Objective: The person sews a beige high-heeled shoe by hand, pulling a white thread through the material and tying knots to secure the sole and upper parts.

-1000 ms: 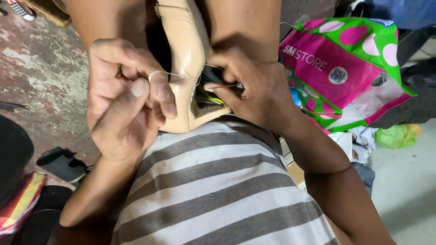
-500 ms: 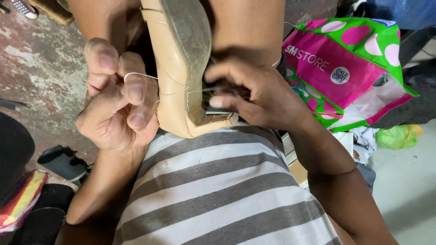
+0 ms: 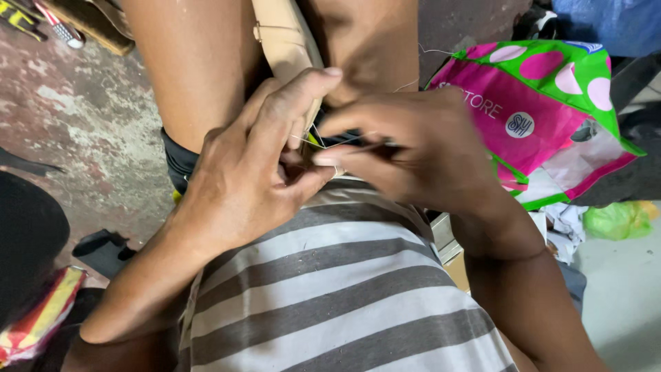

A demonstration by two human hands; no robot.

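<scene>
Both hands, left hand (image 3: 255,179) and right hand (image 3: 420,155), pinch thread (image 3: 329,141) at a tan shoe (image 3: 286,41); pink-green bag (image 3: 551,103) right.

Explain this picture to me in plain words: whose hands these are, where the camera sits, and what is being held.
There is no machine here. The camera is worn on a person's head and looks straight down, so you see their own striped shirt at the bottom, their bare knees at the top, and their two hands in the middle.

A beige shoe is clamped between the knees, sole side towards the camera. The left hand presses against the shoe's near end, its fingers curled over it. The right hand meets it there and pinches a thin pale thread that runs across to the left hand; the right hand is blurred, so any tool in it cannot be made out.

Around them lie a worn concrete floor and, to the right, a pink and green shopping bag with pale spots.
</scene>
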